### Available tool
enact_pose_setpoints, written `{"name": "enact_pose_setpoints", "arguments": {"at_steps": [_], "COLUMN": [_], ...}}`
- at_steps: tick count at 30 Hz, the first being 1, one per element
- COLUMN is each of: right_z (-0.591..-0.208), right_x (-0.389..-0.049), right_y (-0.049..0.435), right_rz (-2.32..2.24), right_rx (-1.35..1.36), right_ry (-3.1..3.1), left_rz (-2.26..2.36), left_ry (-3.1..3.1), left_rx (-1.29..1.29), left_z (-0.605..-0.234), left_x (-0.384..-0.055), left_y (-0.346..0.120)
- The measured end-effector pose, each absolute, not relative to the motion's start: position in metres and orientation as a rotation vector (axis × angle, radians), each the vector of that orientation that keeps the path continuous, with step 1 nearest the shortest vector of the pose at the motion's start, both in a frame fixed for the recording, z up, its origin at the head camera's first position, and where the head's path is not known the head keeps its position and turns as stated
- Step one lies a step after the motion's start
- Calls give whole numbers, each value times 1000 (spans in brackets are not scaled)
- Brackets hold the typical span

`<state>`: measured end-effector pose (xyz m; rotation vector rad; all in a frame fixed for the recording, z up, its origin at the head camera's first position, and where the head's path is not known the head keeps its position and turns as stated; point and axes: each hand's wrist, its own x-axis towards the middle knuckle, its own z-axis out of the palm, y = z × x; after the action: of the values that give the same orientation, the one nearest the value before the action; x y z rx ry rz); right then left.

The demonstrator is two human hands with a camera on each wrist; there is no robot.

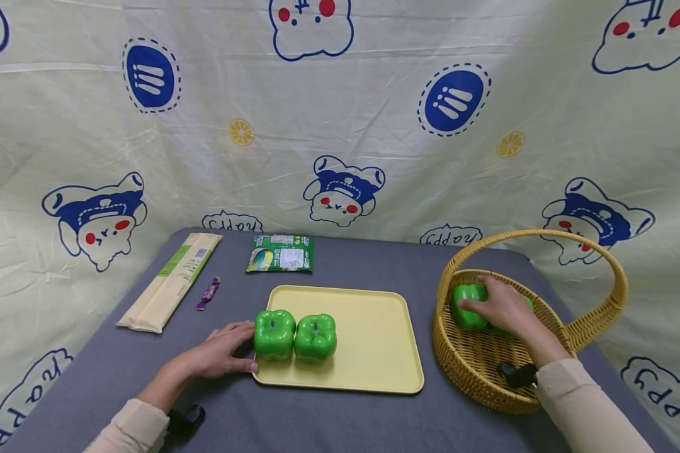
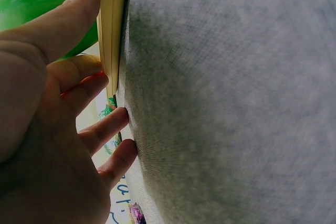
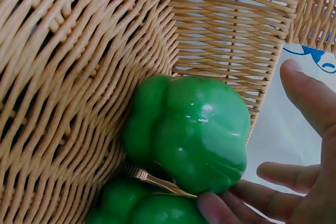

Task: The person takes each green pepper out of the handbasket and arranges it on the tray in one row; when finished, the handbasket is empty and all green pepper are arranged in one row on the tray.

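Observation:
Two green bell peppers, a left one and a right one, stand side by side on a pale yellow tray. My left hand rests at the tray's left edge, its thumb and fingertips against the rim, with the other fingers spread on the cloth. Inside a wicker basket on the right, my right hand reaches over a green bell pepper. The fingertips touch its side while the thumb stands away from it. Another green pepper lies beside it, partly hidden.
Behind the tray lies a green packet. A long cream package and a small purple wrapped candy lie at the left. The basket's tall handle arches above the right forearm. A printed curtain hangs behind the grey-covered table.

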<state>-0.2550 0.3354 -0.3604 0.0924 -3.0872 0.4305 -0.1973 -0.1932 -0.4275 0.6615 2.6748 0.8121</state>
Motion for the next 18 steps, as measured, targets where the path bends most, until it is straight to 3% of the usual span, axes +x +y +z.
{"name": "enact_pose_setpoints", "arguments": {"at_steps": [18], "right_z": [-366], "right_x": [-259], "right_y": [334], "right_rz": [501], "right_rx": [218], "right_ry": [-3102], "left_rz": [811], "left_ry": [2682], "left_rx": [688], "left_z": [-428], "left_x": [-198], "left_y": [-194]}}
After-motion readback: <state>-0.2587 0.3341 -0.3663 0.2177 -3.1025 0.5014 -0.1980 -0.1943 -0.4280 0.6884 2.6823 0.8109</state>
